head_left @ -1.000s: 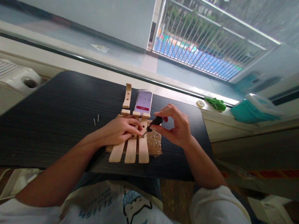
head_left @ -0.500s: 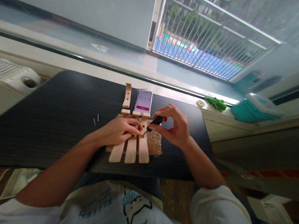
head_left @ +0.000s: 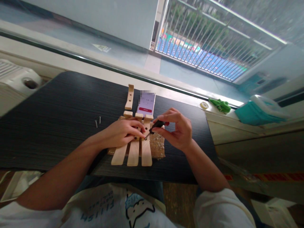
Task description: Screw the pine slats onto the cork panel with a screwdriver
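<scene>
My right hand (head_left: 178, 128) grips a screwdriver (head_left: 156, 126) by its black handle, which has a bit of red at the end. Its thin shaft slants down to a lower hole of the rightmost wooden hook (head_left: 146, 152). Across the wooden hooks beside it, the middle one (head_left: 133, 155) and the left one (head_left: 120, 153), lies my left hand (head_left: 121, 131). That hand's fingers are stretched out, with a fingertip near the screwdriver's tip. Under the hooks is a piece of brown cardboard (head_left: 158, 144) with a shiny wrapping. Whatever sits in the hole is too small to make out.
Two screws (head_left: 98, 122) lie on the black table (head_left: 59, 126), left of the hooks. Another wooden hook (head_left: 129, 98) and a lit phone (head_left: 146, 104) are farther back. Along the sill stand a tape roll (head_left: 203, 105), a green cloth (head_left: 220, 105) and a teal container (head_left: 256, 110).
The screwdriver has turned slightly in my right hand, and the fingers have shifted on its handle. My left hand and the hooks have stayed in place.
</scene>
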`<move>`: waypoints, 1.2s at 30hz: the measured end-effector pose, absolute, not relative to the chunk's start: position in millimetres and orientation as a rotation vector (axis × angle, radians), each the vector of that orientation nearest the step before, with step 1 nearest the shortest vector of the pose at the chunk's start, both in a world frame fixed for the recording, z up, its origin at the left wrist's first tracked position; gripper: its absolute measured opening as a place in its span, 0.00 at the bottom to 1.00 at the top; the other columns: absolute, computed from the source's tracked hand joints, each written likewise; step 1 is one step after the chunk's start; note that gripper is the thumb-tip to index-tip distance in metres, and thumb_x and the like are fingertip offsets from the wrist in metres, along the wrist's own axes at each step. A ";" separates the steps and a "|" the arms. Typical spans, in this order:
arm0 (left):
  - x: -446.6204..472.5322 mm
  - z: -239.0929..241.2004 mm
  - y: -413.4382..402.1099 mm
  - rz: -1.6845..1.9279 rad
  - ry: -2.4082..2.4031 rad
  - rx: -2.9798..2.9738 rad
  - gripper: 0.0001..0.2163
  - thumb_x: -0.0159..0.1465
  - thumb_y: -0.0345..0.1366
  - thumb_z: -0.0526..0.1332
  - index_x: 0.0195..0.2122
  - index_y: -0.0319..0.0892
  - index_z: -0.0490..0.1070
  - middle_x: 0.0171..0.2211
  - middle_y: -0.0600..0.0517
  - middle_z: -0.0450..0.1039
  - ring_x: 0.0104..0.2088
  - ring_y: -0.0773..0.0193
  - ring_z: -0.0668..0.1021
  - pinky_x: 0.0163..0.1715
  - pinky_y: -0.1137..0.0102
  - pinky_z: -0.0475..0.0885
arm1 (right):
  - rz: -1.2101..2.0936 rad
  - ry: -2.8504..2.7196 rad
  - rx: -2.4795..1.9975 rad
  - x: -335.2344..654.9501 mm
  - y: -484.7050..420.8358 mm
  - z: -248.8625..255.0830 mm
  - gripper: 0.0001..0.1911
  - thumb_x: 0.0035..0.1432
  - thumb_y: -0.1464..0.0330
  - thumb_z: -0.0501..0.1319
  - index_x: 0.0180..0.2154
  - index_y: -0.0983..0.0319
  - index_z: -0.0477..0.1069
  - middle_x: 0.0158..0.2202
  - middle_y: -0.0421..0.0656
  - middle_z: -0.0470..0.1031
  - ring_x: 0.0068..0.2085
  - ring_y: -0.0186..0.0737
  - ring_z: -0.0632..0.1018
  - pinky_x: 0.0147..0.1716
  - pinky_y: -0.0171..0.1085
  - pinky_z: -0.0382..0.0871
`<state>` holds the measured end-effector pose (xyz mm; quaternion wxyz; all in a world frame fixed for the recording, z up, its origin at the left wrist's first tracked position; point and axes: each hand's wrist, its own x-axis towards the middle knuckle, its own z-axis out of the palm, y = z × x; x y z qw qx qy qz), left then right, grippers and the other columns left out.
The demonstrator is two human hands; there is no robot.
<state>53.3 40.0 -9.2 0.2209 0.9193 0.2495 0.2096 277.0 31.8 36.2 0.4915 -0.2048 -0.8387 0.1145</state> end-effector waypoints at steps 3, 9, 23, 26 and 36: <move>53.3 -9.7 40.2 0.585 0.685 2.543 0.17 0.61 0.24 0.55 0.42 0.49 0.80 0.44 0.52 0.77 0.44 0.64 0.77 0.47 0.70 0.70 | 0.304 -2.087 -0.453 278.1 33.0 39.6 0.11 0.58 0.68 0.63 0.44 0.58 0.67 0.34 0.42 0.79 0.30 0.34 0.75 0.28 0.36 0.71; 53.2 -10.1 40.2 0.589 0.683 2.538 0.17 0.61 0.24 0.55 0.42 0.48 0.80 0.42 0.51 0.77 0.43 0.64 0.77 0.48 0.69 0.70 | 0.409 -2.181 -0.385 281.0 33.4 44.9 0.15 0.58 0.77 0.58 0.47 0.60 0.65 0.42 0.48 0.80 0.38 0.35 0.77 0.30 0.36 0.72; 52.8 -11.1 40.2 0.593 0.686 2.544 0.16 0.62 0.25 0.55 0.42 0.49 0.80 0.42 0.52 0.77 0.45 0.63 0.77 0.49 0.69 0.71 | 0.554 -2.239 -0.442 283.9 33.2 47.7 0.16 0.63 0.74 0.55 0.52 0.60 0.67 0.43 0.44 0.80 0.35 0.33 0.76 0.35 0.37 0.75; 53.1 -10.6 40.1 0.590 0.684 2.541 0.16 0.62 0.25 0.55 0.42 0.48 0.80 0.42 0.51 0.77 0.45 0.63 0.76 0.49 0.69 0.70 | 0.557 -2.223 -0.442 283.6 33.6 48.0 0.17 0.62 0.75 0.56 0.52 0.60 0.67 0.42 0.44 0.80 0.35 0.33 0.76 0.34 0.36 0.74; 53.0 -9.8 39.8 0.594 0.688 2.536 0.17 0.61 0.24 0.55 0.42 0.48 0.80 0.42 0.51 0.77 0.42 0.65 0.77 0.47 0.70 0.70 | 0.524 -2.161 -0.460 283.8 34.7 45.5 0.15 0.60 0.72 0.61 0.50 0.61 0.70 0.38 0.42 0.79 0.28 0.29 0.68 0.29 0.34 0.70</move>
